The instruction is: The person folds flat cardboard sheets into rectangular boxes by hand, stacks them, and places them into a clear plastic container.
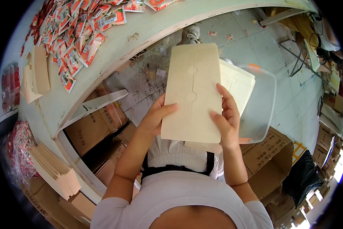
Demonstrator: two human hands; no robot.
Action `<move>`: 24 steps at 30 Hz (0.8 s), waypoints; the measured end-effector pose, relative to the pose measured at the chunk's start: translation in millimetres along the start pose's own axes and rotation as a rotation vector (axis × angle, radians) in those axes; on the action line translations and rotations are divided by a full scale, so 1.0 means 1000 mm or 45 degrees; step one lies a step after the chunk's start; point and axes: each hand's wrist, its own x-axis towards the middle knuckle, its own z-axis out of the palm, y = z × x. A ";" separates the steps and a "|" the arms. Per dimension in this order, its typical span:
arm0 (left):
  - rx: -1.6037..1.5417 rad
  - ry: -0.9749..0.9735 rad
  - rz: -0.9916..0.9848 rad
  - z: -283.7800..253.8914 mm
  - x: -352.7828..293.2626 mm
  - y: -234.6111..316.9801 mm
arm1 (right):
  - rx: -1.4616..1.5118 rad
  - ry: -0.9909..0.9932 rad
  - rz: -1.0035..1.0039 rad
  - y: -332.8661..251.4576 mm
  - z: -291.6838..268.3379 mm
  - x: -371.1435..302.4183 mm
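A flat cream cardboard piece (192,76), which looks like a flattened box with a wavy cut line down its middle, is held upright above my lap. My left hand (159,115) grips its left edge, thumb pressed on the front. At the right edge, my right hand (227,118) holds it with the thumb in front; some of its fingers curl at the side. Behind it to the right are similar cream pieces (238,86) by a clear plastic bin (269,99). Part of another cream piece (204,147) shows on my lap.
A curved pale table (114,44) bears a heap of small red-and-cream packets (80,34) and a folded cream carton (39,72). Stacked flat cartons (55,168) stand at lower left. An open brown box (269,160) and a black bag (303,173) lie at right.
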 end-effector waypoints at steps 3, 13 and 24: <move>0.124 -0.041 -0.030 0.006 -0.002 0.007 | 0.021 -0.012 -0.001 -0.003 -0.012 -0.001; 1.273 0.006 0.477 0.040 0.007 -0.033 | -0.426 0.401 -0.157 0.016 -0.044 -0.051; 1.660 -0.030 0.524 0.046 0.000 -0.073 | -0.199 0.577 -0.132 0.053 -0.071 -0.088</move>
